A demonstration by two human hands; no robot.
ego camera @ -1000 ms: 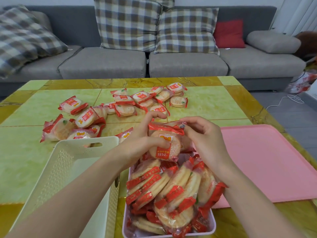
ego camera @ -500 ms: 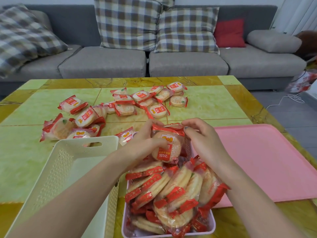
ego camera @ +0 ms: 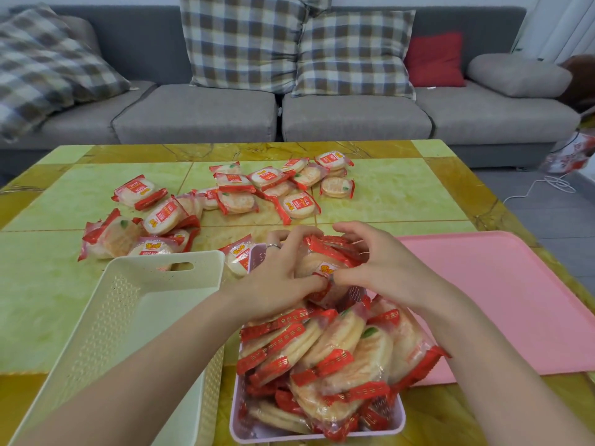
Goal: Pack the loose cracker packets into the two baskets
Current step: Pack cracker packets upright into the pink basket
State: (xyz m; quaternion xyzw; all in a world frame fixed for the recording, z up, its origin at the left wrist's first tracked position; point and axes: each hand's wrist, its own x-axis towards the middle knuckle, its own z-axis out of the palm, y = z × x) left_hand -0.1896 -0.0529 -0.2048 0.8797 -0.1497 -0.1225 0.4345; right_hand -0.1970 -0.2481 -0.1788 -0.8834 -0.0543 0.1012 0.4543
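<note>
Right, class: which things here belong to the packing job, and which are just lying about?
Job: loose cracker packets, held packet, both hands, lilac basket, cream basket.

Lying about: pink tray, sofa, checked cushions, red cushion.

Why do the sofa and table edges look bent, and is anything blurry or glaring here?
Head view: the wide-angle lens bows the grey fabric sofa and the green-and-yellow tiled table near the frame edges. Light is soft and even, with faint shadows and only mild sheen on the clear red-trimmed cracker packets. The left hand and right hand look slightly soft, and packet print is hard to read.
</note>
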